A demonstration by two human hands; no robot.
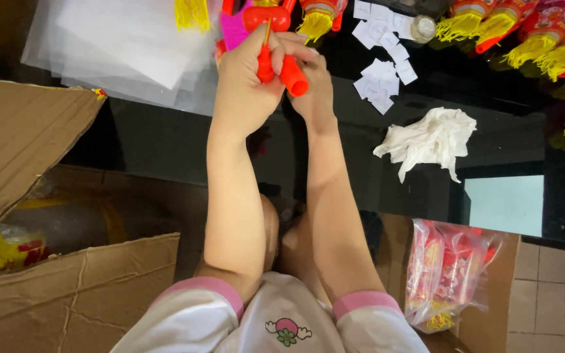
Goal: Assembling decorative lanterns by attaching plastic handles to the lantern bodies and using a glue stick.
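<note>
— Cardboard box [67, 294] nearest, open; beyond it, what's in hand?

— I judge we're mid-assembly: my left hand [246, 85] is wrapped around a red plastic lantern handle [281, 68], my right hand [315, 88] pinching its far side, fingers pressed together. Next calls for a steady twist. Crumpled white tissue [429, 140] lies farther right; yellow-tasselled red lanterns [531, 36] farthest.

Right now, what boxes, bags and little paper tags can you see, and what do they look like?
Cardboard box: lower left, brown, flaps open, yellow and red packets inside.
Clear plastic bag: lower right, crinkly, full of red and yellow items.
Small paper tags: top centre-right on the black table, white squares in a loose scatter.
Clear plastic sheets: top left, a see-through stack.
</note>
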